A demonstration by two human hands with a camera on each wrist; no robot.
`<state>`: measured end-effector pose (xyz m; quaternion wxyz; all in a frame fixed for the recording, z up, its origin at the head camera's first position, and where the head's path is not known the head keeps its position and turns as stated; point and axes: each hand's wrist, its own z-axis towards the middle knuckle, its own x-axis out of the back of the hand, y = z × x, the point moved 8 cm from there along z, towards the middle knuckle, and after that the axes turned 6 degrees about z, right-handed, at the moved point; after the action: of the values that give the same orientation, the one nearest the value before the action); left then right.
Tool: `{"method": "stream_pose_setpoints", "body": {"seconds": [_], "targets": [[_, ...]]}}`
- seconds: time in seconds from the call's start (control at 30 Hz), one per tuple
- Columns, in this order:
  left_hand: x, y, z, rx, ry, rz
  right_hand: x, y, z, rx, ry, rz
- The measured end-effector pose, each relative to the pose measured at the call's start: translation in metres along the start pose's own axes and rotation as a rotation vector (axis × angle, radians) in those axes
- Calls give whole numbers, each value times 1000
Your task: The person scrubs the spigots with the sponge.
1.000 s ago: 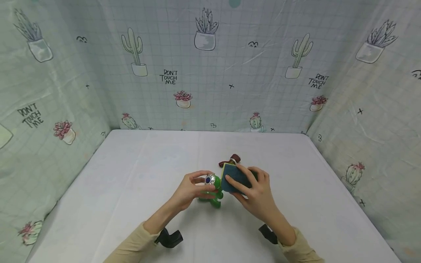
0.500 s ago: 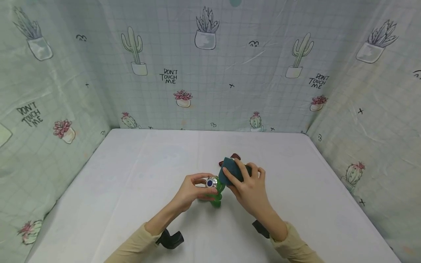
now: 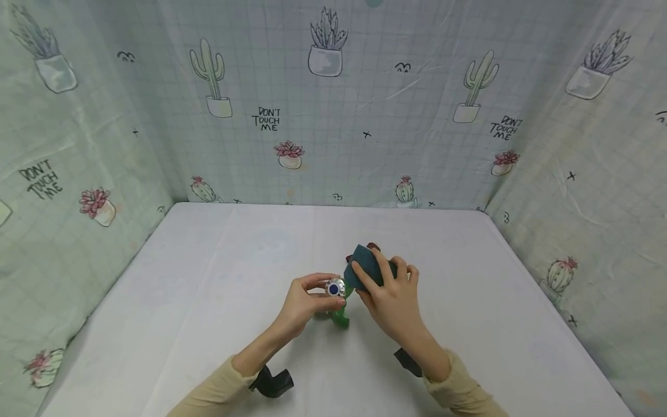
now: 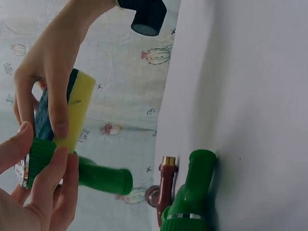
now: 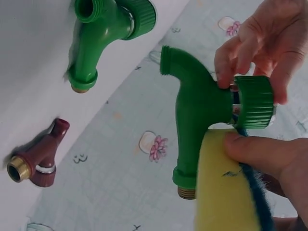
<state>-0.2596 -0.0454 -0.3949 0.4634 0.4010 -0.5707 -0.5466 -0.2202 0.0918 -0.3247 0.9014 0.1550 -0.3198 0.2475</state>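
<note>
My left hand grips a green tap by its ribbed knob. The tap's body is held up off the table, and its spout and threaded brass inlet show in the right wrist view. A yellow sponge with a dark blue scouring side is pinched in my right hand. Its yellow face lies against the tap's body below the knob. In the head view, the sponge's blue side hides much of the held tap. The knob's silver end with a blue dot faces the camera.
A second green tap lies on the white table below my hands. Farther back lies a smaller dark red tap with a brass end, partly hidden behind the sponge in the head view. Patterned cloth walls surround the table.
My right hand and the sponge have shifted left and slightly away, and the sponge has tilted. The left hand has turned the tap a little, so its knob end faces the head camera more.
</note>
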Motion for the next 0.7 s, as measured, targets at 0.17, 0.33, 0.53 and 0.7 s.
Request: {"method": "stream_pose_setpoints", "body": {"seconds": [0.17, 0.33, 0.53, 0.7], "targets": [[-2, 6, 0, -18, -2, 57, 5, 3, -3, -9, -1, 7], [-4, 11, -2, -29, -14, 137, 4, 9, -4, -37, -4, 19], [-5, 8, -1, 0, -64, -3, 3, 27, -2, -122, 67, 121], [-6, 0, 1, 80, -164, -226, 2, 34, -3, -150, 100, 241]]}}
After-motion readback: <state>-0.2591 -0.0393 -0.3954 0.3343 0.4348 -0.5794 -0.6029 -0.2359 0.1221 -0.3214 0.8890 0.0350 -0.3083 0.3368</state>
